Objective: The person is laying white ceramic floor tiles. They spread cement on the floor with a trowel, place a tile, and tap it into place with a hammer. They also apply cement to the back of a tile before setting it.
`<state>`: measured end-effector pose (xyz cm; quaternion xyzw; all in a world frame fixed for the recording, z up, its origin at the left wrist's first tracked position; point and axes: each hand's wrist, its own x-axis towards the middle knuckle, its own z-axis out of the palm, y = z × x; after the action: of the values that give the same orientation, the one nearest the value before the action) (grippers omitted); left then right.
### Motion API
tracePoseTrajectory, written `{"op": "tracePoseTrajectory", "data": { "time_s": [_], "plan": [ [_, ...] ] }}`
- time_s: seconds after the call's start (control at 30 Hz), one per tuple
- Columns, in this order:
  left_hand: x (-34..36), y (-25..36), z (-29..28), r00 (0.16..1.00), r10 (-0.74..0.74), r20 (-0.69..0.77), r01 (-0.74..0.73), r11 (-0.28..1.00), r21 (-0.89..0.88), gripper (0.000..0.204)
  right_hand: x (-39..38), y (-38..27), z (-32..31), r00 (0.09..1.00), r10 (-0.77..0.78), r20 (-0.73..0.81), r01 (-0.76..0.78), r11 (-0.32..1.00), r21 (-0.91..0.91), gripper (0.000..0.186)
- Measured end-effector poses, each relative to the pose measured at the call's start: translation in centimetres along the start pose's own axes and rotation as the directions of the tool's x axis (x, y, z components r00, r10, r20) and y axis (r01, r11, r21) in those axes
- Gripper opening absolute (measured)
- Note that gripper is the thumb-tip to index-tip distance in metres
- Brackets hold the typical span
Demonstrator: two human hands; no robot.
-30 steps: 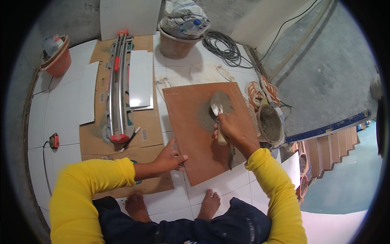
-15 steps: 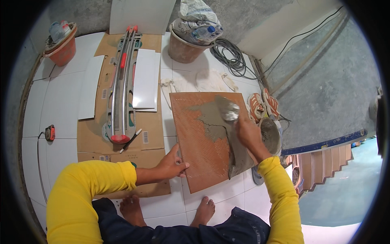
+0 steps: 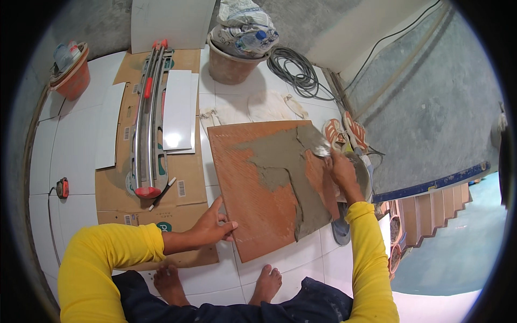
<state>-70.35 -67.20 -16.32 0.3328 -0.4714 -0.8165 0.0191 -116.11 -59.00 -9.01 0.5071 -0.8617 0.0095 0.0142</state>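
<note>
A large terracotta-backed tile [image 3: 250,215] lies tilted in front of me, with grey mortar [image 3: 274,156] spread over much of its upper and right part. My left hand [image 3: 210,229] grips the tile's left edge near the lower corner, thumb over the face. At the upper right, my right hand [image 3: 343,175] is closed on a metal trowel [image 3: 322,149], whose blade is on the mortar near the edge. The hand hides most of the handle.
A tile cutter [image 3: 139,140] and white tiles [image 3: 177,110] rest on cardboard [image 3: 188,210]. Buckets [image 3: 231,70] stand behind. A hose coil [image 3: 293,72], shoes [image 3: 355,132], a mortar bucket [image 3: 363,177] and tape measure [image 3: 63,187] surround me. Steps [image 3: 425,210] descend at right.
My right hand and trowel have moved right and toward the tile's edge. The grey mortar now covers much more of the tile, spreading up and leftward. My left hand stays on the edge.
</note>
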Motion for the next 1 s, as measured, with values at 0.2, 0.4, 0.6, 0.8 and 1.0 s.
{"op": "tracePoseTrajectory", "data": {
  "time_s": [0.2, 0.4, 0.6, 0.8, 1.0],
  "plan": [
    [-0.1, 0.0, 0.0, 0.999, 0.027, 0.024, -0.026, 0.999, -0.022, 0.1, -0.3, 0.7, -1.6, 0.921, 0.24, 0.306, -0.371, 0.779, 0.506, 0.037],
    [0.6, -1.4, -0.2, 0.995, 0.088, 0.054, -0.084, 0.994, -0.075, 0.101, -0.9, -9.6, -2.6, 0.895, 0.075, 0.439, -0.331, 0.771, 0.543, 0.035],
    [1.0, -1.5, 0.0, 0.996, 0.075, 0.04, -0.075, 0.997, -0.002, 0.098, -3.8, -21.2, -2.7, 0.902, -0.241, 0.358, 0.122, 0.938, 0.324, 0.045],
    [0.9, -2.6, -0.5, 0.992, 0.124, 0.013, -0.124, 0.992, 0.035, 0.098, -3.5, -25.6, -7.1, 0.837, -0.41, 0.362, 0.259, 0.88, 0.398, 0.038],
    [0.8, -1.7, 0.2, 0.997, 0.079, -0.015, -0.078, 0.994, 0.077, 0.098, 2.5, -25.4, -5.5, 0.894, -0.31, 0.323, 0.319, 0.947, 0.027, 0.033]
  ]
}}
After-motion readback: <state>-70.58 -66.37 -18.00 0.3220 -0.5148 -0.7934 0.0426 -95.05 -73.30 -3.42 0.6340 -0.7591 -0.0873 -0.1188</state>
